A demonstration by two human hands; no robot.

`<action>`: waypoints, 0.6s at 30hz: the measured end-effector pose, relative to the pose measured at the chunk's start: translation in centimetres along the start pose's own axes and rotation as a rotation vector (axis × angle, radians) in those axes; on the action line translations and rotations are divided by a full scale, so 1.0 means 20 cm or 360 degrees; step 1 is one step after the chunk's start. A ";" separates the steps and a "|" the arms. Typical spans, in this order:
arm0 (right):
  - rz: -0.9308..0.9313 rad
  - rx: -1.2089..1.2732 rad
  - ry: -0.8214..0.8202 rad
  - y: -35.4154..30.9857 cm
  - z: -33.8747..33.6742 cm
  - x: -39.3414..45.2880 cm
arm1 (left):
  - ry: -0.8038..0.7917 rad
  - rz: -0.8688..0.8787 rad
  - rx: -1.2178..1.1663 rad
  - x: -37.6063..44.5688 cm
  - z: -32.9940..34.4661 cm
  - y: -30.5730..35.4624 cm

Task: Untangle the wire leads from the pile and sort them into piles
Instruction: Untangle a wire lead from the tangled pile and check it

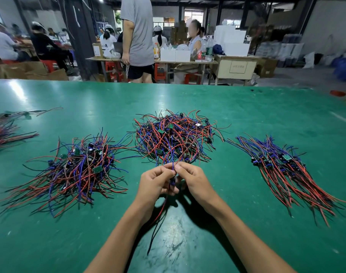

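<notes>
1. Both hands are working just above the desk, close together: the left hand [155,181] and the right hand [190,179] are each pinching the same wire lead [172,181] with curled fingers.
2. Its blue and red strands are running up from the fingertips into the tangled pile [174,136] just beyond the hands, while red and black tails are hanging down between the wrists toward the near edge.
3. A small dark component on the lead is showing between the two hands.
4. To the right, a sorted pile [286,170] is lying with its wires roughly parallel, fanning toward the near right.
5. To the left, a looser pile [75,170] is spreading out, with small green boards showing among the wires.
6. At the far left edge, another bundle [4,131] is lying partly out of view.
7. All of this is resting on the green desk [237,115]; behind it, people are sitting and standing at other tables among boxes.
</notes>
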State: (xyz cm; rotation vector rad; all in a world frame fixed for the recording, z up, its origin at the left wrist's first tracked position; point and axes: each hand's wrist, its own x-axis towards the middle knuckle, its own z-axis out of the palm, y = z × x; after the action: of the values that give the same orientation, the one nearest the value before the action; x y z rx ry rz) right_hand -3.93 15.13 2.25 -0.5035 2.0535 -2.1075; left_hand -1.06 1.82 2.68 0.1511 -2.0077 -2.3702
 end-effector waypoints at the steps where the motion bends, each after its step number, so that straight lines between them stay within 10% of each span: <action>1: 0.0004 -0.0008 0.0023 0.00 0.00 0.00 | -0.0016 0.0015 0.0038 0.00 0.00 0.00; 18: 0.0417 0.0652 0.0793 -0.05 -0.13 0.05 | -0.0588 0.0024 0.0486 -0.06 0.00 0.02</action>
State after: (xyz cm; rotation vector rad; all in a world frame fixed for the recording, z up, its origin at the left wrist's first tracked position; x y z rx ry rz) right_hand -5.74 17.34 3.32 0.3621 1.6768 -2.5596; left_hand 0.14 1.82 3.23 -0.3192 -2.5119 -2.1942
